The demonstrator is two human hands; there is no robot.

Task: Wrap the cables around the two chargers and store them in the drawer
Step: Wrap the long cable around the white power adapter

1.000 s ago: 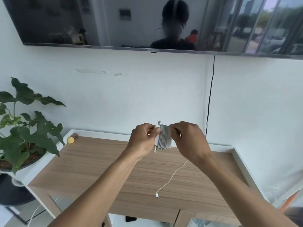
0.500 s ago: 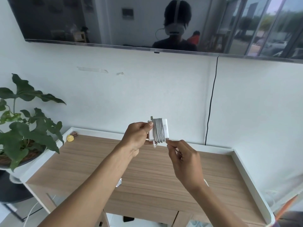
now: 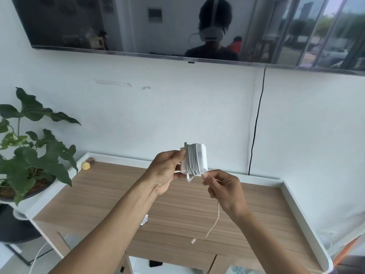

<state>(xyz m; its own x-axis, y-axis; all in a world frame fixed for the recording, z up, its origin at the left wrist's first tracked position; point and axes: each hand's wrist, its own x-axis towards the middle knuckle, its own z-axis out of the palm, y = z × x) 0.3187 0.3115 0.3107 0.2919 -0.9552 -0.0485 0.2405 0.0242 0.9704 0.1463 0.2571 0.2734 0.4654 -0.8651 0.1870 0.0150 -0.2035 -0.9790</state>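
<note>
The white pot on the left holds a big green plant. The desk has a wooden top and a raised white rim round the back and sides, a bit like a tray. On it lie a small yellow thing in the back left corner and a little pale thing, half hidden by the left arm. The front of the desk is cut off at the bottom, so I cannot tell how the drawer stands.

The white charger is up in the air over the back of the desk. The cable goes round and round its middle in neat loops. The left hand grips the charger's left side, with the thumb on top and the fingers curled under. The right hand sits just below the charger's lower right corner and pinches the cable there with thumb and finger (the other fingers are curled in). From that pinch the loose end hangs down, and its little plug dangles above the wood.

Both arms reach out over the middle of the desk. The wood to the right of the hands, out to the rim, is bare.
</note>
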